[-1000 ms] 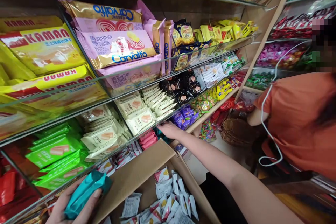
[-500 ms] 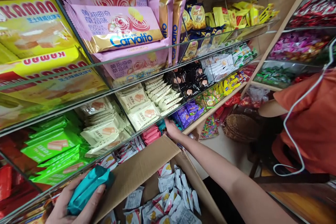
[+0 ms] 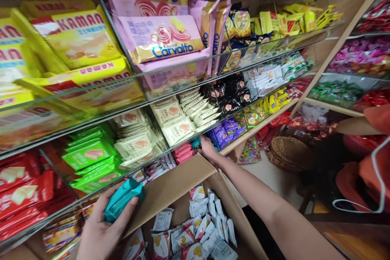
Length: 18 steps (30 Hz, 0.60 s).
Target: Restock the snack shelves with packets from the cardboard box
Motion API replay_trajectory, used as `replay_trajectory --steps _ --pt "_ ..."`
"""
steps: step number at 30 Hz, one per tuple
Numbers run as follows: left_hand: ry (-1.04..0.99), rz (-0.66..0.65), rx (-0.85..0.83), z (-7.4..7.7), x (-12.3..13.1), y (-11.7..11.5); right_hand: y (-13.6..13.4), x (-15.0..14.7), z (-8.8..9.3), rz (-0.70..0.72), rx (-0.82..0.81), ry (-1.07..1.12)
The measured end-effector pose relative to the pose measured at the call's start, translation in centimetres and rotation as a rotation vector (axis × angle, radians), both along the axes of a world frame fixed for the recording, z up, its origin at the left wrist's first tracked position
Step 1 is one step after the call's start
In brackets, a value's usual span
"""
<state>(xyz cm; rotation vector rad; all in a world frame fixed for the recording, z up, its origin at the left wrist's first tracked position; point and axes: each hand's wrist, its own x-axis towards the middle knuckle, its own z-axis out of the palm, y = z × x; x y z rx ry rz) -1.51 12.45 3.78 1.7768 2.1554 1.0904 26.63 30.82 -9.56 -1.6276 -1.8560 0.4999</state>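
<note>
My left hand (image 3: 106, 219) is closed around teal snack packets (image 3: 124, 200), seemingly two together, over the near left flap of an open cardboard box (image 3: 176, 189). Inside the box lie many small white wrapped snacks (image 3: 195, 231) with red and yellow print. My right hand (image 3: 209, 149) reaches past the box's far corner to the low shelf. It is at a compartment of teal packets (image 3: 196, 144), between pink packets (image 3: 183, 152) and purple packets (image 3: 227, 132). The shelf edge and the hand itself hide its fingertips.
Glass-fronted shelves hold yellow wafer packs (image 3: 79, 40), pink Carvalfo cookie packs (image 3: 164, 36), green packets (image 3: 91, 156) and cream packets (image 3: 179, 128). A wicker basket (image 3: 286, 154) stands on the floor at right. Beside it is another person in orange (image 3: 376, 174), with a white cord (image 3: 380, 178) hanging near.
The view has shifted left, so shelf and box appear further right. My left hand still grips the teal packets, and my right hand stays at the low compartment. The other person's arm has moved.
</note>
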Motion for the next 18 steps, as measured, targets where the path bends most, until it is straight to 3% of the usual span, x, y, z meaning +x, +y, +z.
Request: replay_trajectory --steps 4,9,13,15,18 --pt "-0.189 -0.098 -0.092 -0.3 -0.2 -0.2 -1.3 1.3 -0.2 0.045 0.095 0.108" --pt "-0.376 -0.144 -0.136 0.2 -0.2 -0.9 -4.6 3.9 0.4 -0.097 0.15 0.346" --pt "-0.678 -0.109 -0.08 1.1 2.2 -2.0 -11.0 3.7 5.1 -0.237 0.312 0.491" --pt "-0.808 -0.124 -0.055 1.4 4.3 -2.4 -14.9 1.6 8.1 -0.127 0.261 0.654" --pt "-0.927 -0.118 -0.076 1.7 7.7 -3.0 -19.5 -3.0 11.4 0.188 0.003 0.949"
